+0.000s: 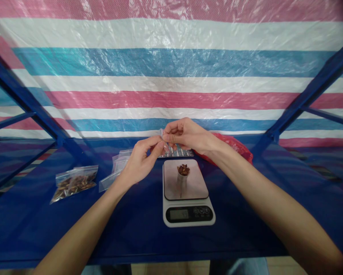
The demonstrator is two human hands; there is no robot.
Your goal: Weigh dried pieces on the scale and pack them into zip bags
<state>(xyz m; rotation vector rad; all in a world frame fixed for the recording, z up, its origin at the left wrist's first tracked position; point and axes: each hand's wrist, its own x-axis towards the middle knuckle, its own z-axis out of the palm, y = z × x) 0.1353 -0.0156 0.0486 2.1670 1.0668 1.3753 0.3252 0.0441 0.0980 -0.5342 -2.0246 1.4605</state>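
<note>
Jointly pinched: a small clear plastic bag (161, 132)

It sits between the left hand (141, 158) and the right hand (190, 134), each closing thumb against finger on it. Nearer the wearer, a white rectangular digital scale (171, 187) bears a silvery cup (182, 178) of brown dried pieces (183, 169). The scale's middle button (201, 211) reads "M"; its display digits (184, 214) blur.

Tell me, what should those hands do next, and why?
Perhaps gently pull the little clear plastic bag open: the left hand and right hand both pinch it, and brown pieces sit heaped in a small cup on the scale. I can't tell if it's open already.
</note>
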